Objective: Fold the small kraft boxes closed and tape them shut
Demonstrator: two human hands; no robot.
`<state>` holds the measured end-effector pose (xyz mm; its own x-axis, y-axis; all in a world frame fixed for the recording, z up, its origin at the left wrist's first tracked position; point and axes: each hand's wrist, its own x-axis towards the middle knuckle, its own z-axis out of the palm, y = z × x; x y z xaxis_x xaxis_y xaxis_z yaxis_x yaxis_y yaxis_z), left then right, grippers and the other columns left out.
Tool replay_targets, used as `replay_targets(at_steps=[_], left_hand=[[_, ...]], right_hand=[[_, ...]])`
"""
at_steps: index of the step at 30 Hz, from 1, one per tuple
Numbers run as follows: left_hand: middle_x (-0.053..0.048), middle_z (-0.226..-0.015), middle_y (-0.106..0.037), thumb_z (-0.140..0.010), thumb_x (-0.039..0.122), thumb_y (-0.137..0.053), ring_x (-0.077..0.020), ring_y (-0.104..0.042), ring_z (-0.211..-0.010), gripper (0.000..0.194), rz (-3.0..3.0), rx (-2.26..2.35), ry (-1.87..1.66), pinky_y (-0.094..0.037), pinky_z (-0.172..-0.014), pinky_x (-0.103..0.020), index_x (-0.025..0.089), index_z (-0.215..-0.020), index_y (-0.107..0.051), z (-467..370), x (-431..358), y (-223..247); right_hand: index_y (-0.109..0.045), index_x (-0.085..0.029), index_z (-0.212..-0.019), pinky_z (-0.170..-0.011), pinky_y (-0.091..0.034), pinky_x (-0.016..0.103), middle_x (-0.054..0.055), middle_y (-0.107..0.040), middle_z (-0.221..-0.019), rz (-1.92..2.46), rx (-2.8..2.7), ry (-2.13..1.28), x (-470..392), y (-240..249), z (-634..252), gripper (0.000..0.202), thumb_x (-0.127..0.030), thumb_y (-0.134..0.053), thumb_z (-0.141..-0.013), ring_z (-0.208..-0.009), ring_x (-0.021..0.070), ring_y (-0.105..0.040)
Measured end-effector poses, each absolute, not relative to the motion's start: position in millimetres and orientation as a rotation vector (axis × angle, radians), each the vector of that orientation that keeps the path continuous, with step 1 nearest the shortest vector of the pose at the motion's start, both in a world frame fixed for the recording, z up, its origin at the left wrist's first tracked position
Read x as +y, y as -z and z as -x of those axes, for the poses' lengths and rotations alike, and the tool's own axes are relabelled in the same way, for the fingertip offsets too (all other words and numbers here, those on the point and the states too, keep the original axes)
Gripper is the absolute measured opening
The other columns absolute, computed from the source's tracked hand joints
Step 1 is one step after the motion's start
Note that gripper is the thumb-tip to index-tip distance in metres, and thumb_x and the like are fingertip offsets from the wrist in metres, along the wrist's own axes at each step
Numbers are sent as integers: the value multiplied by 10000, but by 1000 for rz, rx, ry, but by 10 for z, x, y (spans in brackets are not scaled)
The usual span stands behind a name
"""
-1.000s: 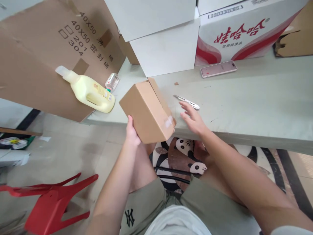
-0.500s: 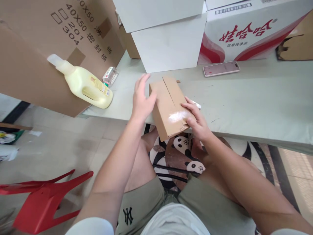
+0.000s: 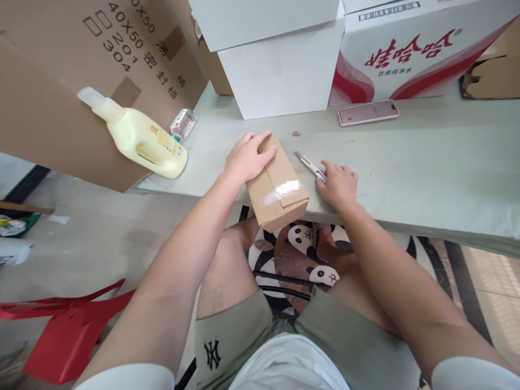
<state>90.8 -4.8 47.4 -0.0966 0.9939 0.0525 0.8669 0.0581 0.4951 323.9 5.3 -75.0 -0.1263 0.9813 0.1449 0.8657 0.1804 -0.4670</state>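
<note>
A small brown cardboard box (image 3: 276,181) lies at the table's front edge, its near end jutting past the edge. Shiny clear tape runs over the near part of its top seam. My left hand (image 3: 248,156) grips the box's far end, thumb on top and fingers over the far edge. To the right of the box, my right hand (image 3: 338,183) is closed at the near end of a utility knife (image 3: 310,165). The knife's tip points away and to the left. My palm hides part of its handle.
A yellow jug (image 3: 148,143) and a small clear bottle (image 3: 182,124) lie at the left. White boxes (image 3: 284,70) stand at the back, with a phone (image 3: 368,112) before them. A cardboard scrap (image 3: 296,133) lies behind the knife. A red stool (image 3: 67,330) stands on the floor.
My left hand has come down onto the box's far end. The box has turned and shifted a little left. My right hand has left the box and taken hold of the knife beside it.
</note>
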Motion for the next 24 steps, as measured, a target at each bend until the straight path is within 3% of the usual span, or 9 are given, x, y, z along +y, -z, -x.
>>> replay_targets(at_steps=[5, 7, 10, 14, 17, 24], left_hand=[[-92, -1322, -577, -780, 397, -686, -407, -476, -1307, 495, -1718, 2052, -756, -301, -1171, -543, 330, -1271, -670, -1096, 93, -448], [-100, -1307, -579, -778, 394, -685, -415, -459, -1319, 499, -1679, 2085, -785, -293, -1169, -560, 327, -1272, -668, -1150, 113, -434], [-102, -1298, -577, -785, 404, -675, -419, -440, -1330, 508, -1639, 2106, -824, -288, -1167, -568, 333, -1288, -657, -1177, 101, -409], [-97, -1313, -563, -809, 400, -653, -415, -395, -1369, 492, -1619, 2082, -851, -277, -1177, -553, 340, -1297, -648, -1150, 88, -360], [-87, -1309, -570, -813, 395, -650, -407, -375, -1384, 469, -1646, 2052, -891, -267, -1182, -556, 344, -1280, -651, -1115, 120, -299], [-65, -1312, -578, -811, 406, -649, -393, -339, -1413, 458, -1694, 1984, -968, -254, -1195, -541, 358, -1267, -645, -1025, 194, -165]], right_hand=[[-748, -166, -994, -704, -518, 433, 147, -723, -783, 1661, -1888, -428, 113, 754, -3291, 295, -309, -552, -825, -735, 290, -633], [-739, -188, -1069, -640, -510, 385, 86, -695, -693, 1548, -1739, -482, 75, 693, -3359, 329, -323, -539, -845, -623, 233, -598], [-670, -230, -1236, -596, -514, 343, 26, -695, -734, 1302, -1529, -562, -81, 514, -3479, 398, -288, -542, -864, -571, 175, -584], [-722, -275, -1044, -482, -473, 282, -36, -629, -633, 921, -1270, -545, -432, 220, -3568, 223, -273, -652, -833, -505, 138, -572], [-737, -294, -1018, -398, -407, 258, -52, -616, -579, 736, -1281, -526, -681, 71, -3577, 189, -296, -698, -834, -433, 121, -542], [-747, -281, -945, -357, -362, 251, -63, -550, -464, 739, -1675, -516, -851, -55, -3567, 101, -293, -687, -864, -364, 100, -481]])
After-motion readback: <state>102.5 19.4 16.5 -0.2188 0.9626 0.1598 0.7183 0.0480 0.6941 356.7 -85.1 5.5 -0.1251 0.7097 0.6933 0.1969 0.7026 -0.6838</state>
